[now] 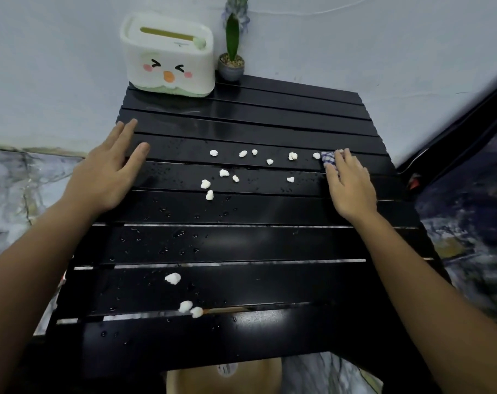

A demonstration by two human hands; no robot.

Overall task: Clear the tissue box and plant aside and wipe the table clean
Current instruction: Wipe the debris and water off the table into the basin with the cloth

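Black slatted table point(241, 245), wet with droplets, fills the centre of the frame; its slats run left to right.

Cloth point(329, 160), one, blue-and-white checked, at the right of centre. The right hand point(351, 186) lies flat on it, fingers together and pressing down, not curled round it; only its far corner shows past the fingertips.

White crumbs point(243, 153), fifteen countable: twelve scattered in a band across the middle slats, three lower down near the front edge. The nearest one sits just beside the cloth's far corner. The band lies to the left of the cloth along the slats, so a wipe would likely run leftward across the frame.

Left hand point(110, 169), fingers spread and empty, rests on the table's left edge. It looks to be steadying the table.

Tissue box point(167, 55), one, white with a cartoon face, upper left of the frame, at the table's far corner by the wall.

Plant point(232, 56), one, in a small grey pot, just right of the box. Both stand well beyond either hand; the left hand is nearer the box.
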